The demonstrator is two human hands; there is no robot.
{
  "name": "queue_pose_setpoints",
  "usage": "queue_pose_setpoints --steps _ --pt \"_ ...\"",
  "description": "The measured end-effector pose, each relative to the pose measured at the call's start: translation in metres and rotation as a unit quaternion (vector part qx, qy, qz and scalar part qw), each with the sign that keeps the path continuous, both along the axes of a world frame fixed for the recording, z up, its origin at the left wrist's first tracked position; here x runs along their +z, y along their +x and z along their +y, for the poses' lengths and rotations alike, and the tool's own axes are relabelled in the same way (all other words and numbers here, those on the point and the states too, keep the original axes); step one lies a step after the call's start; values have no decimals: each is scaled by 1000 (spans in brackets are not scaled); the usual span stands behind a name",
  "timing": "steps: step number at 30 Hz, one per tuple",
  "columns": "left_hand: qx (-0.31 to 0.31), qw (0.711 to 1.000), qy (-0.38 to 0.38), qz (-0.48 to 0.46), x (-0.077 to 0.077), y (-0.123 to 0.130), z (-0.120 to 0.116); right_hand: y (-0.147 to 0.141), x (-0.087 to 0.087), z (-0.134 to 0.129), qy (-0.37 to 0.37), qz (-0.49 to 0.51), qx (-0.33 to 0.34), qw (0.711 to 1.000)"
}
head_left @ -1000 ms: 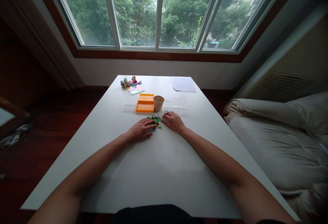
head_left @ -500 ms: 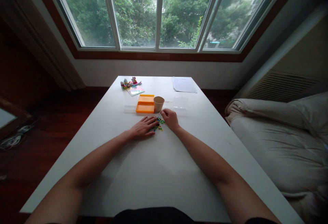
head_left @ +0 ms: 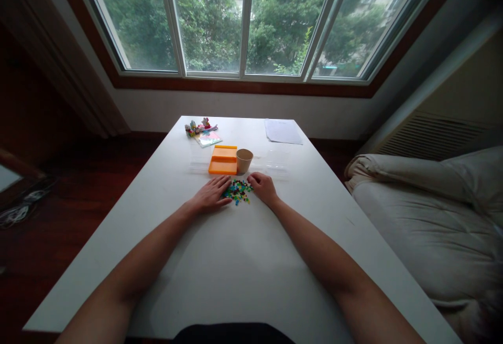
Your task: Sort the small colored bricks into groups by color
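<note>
Left grip [head_left: 212,194] lies wide and flat on the white counter [head_left: 236,265], touching the left edge of a loose pile of small coloured pieces [head_left: 239,191]. Right grip [head_left: 264,187] is narrow, curled at the pile's right edge; cannot tell whether it pinches a piece. Brown cup [head_left: 244,161] stands upright beyond the pile, just beside the orange tray [head_left: 222,168].

The small pieces [head_left: 238,191] mix green, blue, yellow and dark; the tray [head_left: 222,168] is orange, the cup [head_left: 244,162] tan, the worktop [head_left: 236,270] white.
</note>
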State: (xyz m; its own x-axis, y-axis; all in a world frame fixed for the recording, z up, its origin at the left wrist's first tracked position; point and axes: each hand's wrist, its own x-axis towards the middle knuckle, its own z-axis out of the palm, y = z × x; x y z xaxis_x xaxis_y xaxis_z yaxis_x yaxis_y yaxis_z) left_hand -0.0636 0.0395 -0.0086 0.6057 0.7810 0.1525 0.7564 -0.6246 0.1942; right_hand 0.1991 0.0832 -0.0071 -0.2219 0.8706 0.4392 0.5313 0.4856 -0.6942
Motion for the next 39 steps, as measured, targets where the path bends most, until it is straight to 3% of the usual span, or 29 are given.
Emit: queue_pose_setpoints --steps 5,10,18,23,30,39 --pt "40 999 -5 8 -4 -6 2 2 0 1 11 -32 30 999" --pt "36 999 10 -11 -7 -4 2 6 -2 2 33 -83 78 993" --pt "-41 997 29 -66 10 5 -4 9 -3 1 73 -149 151 974" --pt "-56 989 51 -127 14 9 -5 9 -4 2 76 -161 154 972" --pt "-31 990 54 -124 15 5 -3 9 -5 2 86 -153 149 973" --pt "3 992 47 -117 13 2 -1 5 -3 -3 55 -61 66 994"
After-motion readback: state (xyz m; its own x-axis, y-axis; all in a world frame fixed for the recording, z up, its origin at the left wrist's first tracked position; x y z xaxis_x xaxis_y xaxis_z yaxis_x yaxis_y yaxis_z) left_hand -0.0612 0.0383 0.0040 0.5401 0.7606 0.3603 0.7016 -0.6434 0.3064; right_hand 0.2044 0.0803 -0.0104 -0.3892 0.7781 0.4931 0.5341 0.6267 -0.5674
